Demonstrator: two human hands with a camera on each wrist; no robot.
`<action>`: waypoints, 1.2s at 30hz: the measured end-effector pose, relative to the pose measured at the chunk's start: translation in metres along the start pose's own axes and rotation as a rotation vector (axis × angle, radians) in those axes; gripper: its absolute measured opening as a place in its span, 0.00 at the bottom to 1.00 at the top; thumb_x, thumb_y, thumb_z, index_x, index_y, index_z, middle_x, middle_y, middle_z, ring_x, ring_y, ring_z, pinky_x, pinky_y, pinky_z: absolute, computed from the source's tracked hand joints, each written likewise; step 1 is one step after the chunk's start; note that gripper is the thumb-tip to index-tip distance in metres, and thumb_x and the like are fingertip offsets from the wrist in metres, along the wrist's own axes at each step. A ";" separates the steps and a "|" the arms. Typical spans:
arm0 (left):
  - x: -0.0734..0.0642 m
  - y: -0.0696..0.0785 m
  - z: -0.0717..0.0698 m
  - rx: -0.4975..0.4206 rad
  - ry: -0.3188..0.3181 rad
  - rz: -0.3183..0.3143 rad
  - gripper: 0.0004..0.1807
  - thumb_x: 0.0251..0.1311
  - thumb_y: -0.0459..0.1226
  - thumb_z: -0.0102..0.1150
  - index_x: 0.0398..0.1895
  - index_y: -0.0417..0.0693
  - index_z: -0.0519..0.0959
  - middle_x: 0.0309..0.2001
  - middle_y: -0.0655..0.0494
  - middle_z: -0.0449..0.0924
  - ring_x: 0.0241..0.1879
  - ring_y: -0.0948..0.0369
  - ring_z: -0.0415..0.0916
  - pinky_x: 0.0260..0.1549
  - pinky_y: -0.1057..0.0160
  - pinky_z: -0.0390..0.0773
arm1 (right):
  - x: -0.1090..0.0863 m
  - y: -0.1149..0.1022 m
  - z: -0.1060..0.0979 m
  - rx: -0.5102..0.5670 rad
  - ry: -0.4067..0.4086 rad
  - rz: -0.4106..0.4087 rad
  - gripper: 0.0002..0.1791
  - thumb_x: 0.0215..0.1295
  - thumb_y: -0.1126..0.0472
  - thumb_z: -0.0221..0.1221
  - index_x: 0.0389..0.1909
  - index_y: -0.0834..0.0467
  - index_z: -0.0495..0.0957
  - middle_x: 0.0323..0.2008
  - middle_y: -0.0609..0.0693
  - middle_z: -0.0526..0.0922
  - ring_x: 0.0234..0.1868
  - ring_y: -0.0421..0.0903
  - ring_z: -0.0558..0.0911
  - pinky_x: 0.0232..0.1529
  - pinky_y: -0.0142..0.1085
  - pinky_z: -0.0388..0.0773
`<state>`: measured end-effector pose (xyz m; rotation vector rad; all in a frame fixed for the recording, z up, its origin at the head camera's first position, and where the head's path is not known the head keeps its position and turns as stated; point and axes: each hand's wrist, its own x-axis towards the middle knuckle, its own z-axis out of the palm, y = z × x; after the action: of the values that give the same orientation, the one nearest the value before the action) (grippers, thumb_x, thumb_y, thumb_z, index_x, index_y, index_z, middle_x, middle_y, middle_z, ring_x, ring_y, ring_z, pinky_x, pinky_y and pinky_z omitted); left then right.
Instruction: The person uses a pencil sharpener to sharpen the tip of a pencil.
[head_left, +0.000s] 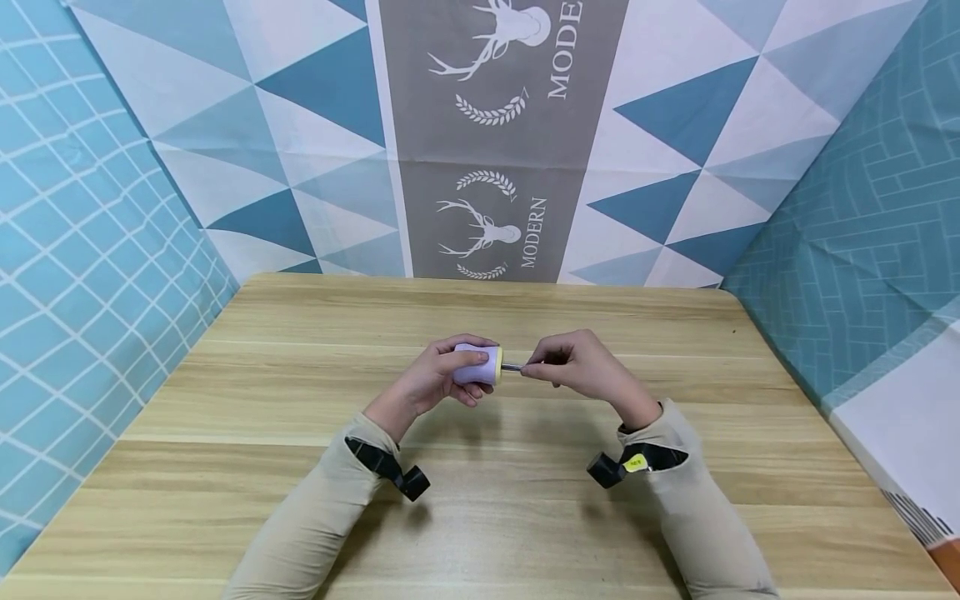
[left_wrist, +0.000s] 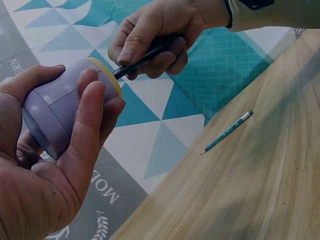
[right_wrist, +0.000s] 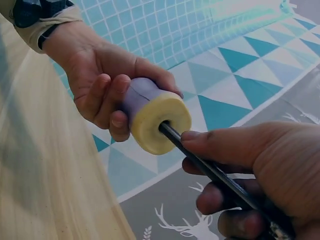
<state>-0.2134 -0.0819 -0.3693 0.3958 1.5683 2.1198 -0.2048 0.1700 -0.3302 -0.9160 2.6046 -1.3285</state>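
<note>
My left hand (head_left: 423, 382) grips a purple pencil sharpener (head_left: 472, 365) with a yellow end cap (right_wrist: 150, 142). It holds the sharpener sideways above the table, its yellow end facing right. In my right hand (head_left: 588, 367), a dark pencil (right_wrist: 215, 174) is pinched between thumb and fingers. The pencil's front end sits inside the round hole in the cap, so its tip is hidden. The right wrist view shows the shaft running back beneath the right thumb.
The wooden table (head_left: 300, 467) spreads below both hands. A teal pencil (left_wrist: 227, 132) lies on it in the left wrist view, near the table's edge. Patterned cloths (head_left: 315, 125) hang behind and at both sides. Small black cameras (head_left: 414, 483) stick out from the sleeves.
</note>
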 end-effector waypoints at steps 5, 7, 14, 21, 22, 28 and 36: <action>0.000 0.000 -0.001 0.007 0.011 0.005 0.14 0.65 0.33 0.55 0.52 0.47 0.80 0.33 0.38 0.78 0.20 0.60 0.81 0.18 0.64 0.84 | 0.002 -0.001 0.006 -0.013 0.045 -0.007 0.05 0.63 0.61 0.68 0.28 0.56 0.86 0.18 0.47 0.78 0.19 0.42 0.71 0.17 0.32 0.68; 0.001 0.001 -0.001 0.010 0.015 0.006 0.15 0.64 0.33 0.55 0.53 0.47 0.80 0.33 0.38 0.79 0.19 0.59 0.81 0.18 0.64 0.84 | 0.002 0.000 0.008 -0.035 0.063 -0.027 0.04 0.62 0.61 0.69 0.29 0.56 0.86 0.19 0.47 0.79 0.19 0.42 0.71 0.18 0.32 0.68; 0.001 0.004 -0.003 0.003 0.047 0.003 0.15 0.65 0.32 0.54 0.54 0.43 0.79 0.28 0.39 0.81 0.19 0.59 0.81 0.18 0.64 0.84 | 0.002 0.005 0.014 -0.181 0.168 -0.273 0.07 0.53 0.64 0.74 0.30 0.55 0.85 0.23 0.41 0.80 0.21 0.38 0.70 0.19 0.30 0.68; 0.001 0.005 -0.005 -0.027 0.047 -0.002 0.16 0.66 0.32 0.53 0.56 0.42 0.78 0.27 0.40 0.82 0.19 0.60 0.81 0.18 0.64 0.84 | 0.011 0.013 0.018 -0.517 0.331 -0.712 0.09 0.47 0.66 0.76 0.25 0.59 0.84 0.20 0.47 0.80 0.18 0.38 0.74 0.18 0.28 0.73; 0.000 0.005 -0.005 -0.028 0.053 -0.002 0.16 0.66 0.32 0.53 0.56 0.43 0.78 0.27 0.40 0.82 0.19 0.60 0.81 0.18 0.64 0.84 | 0.012 0.013 0.019 -0.578 0.354 -0.758 0.09 0.48 0.65 0.76 0.25 0.60 0.84 0.19 0.47 0.79 0.18 0.39 0.74 0.17 0.28 0.73; -0.001 0.006 -0.005 -0.045 0.085 -0.001 0.15 0.67 0.32 0.52 0.55 0.45 0.79 0.27 0.39 0.81 0.19 0.60 0.80 0.18 0.65 0.84 | 0.015 0.018 0.026 -0.842 0.500 -0.862 0.11 0.64 0.59 0.67 0.27 0.62 0.84 0.19 0.49 0.77 0.19 0.44 0.68 0.16 0.31 0.69; -0.002 0.009 -0.002 -0.070 0.047 0.028 0.13 0.66 0.32 0.52 0.51 0.48 0.80 0.27 0.40 0.81 0.18 0.61 0.79 0.18 0.66 0.83 | 0.013 0.019 0.037 -0.867 0.652 -0.864 0.18 0.74 0.56 0.56 0.26 0.63 0.82 0.19 0.50 0.77 0.19 0.45 0.71 0.15 0.35 0.72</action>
<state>-0.2143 -0.0869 -0.3616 0.3489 1.5179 2.2136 -0.2124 0.1454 -0.3654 -2.2397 3.5539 -0.4897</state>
